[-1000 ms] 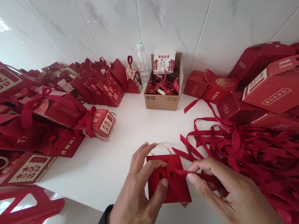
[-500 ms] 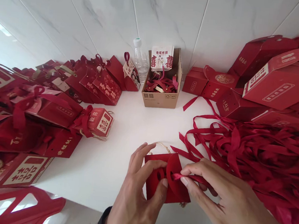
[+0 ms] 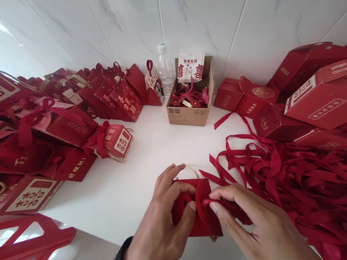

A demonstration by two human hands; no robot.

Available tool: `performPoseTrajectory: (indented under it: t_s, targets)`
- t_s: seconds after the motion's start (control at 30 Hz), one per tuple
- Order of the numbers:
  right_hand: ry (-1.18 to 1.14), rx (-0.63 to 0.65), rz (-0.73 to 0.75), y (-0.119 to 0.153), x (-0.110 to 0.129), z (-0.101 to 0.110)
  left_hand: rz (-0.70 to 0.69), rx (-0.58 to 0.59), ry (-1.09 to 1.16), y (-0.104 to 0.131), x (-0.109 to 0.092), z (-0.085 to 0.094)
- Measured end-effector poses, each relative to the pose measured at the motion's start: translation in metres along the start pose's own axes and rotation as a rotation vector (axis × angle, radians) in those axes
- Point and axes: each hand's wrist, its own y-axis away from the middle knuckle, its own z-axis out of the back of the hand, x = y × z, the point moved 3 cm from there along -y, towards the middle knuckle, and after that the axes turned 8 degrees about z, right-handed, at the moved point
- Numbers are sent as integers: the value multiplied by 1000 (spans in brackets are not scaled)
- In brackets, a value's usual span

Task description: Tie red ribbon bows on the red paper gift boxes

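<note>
Red on red: ribbon (image 3: 206, 202) end at the hole of a gift box (image 3: 203, 230), right hand (image 3: 258, 232) nearest

The right grip is closed to a pinch, thumb and forefinger on the ribbon just beside its end. That end meets the curved flap (image 3: 206, 219) at its hole (how far through, I cannot tell). From there the ribbon runs rightward under the right fingers, roughly across the upright flap. The left hand (image 3: 165, 215) has its thumb and curled forefinger closed on the box's left side, the flap standing between the two hands.

The box lies near the front edge of the white bench (image 3: 156, 144), a twisted cord (image 3: 191, 171) showing past its far side. Along the bench's right side spreads a ribbon heap (image 3: 297, 178); more red boxes (image 3: 324, 95) crowd the far right corner. At the far edge stand a cardboard carton (image 3: 187, 117) and a bottle (image 3: 165, 78). Finished-looking boxes (image 3: 69, 128) fill the left side.
</note>
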Motion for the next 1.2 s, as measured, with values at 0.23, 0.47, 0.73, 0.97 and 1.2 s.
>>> performPoseTrajectory:
  t_s: [0.23, 0.47, 0.73, 0.97, 1.2]
  targets:
    - [5, 6, 14, 0, -1, -3, 54, 25, 34, -1, -3, -2]
    - [93, -53, 109, -2, 2, 1, 137, 10, 289, 0, -4, -1]
    - [-2, 3, 67, -16, 15, -11, 123, -27, 323, 9, 2, 2]
    - [-30, 43, 15, -16, 10, -15, 115, -288, 25, 31, 2, -11]
    - [31, 109, 74, -19, 18, -23, 186, -352, 126, 36, 2, -12]
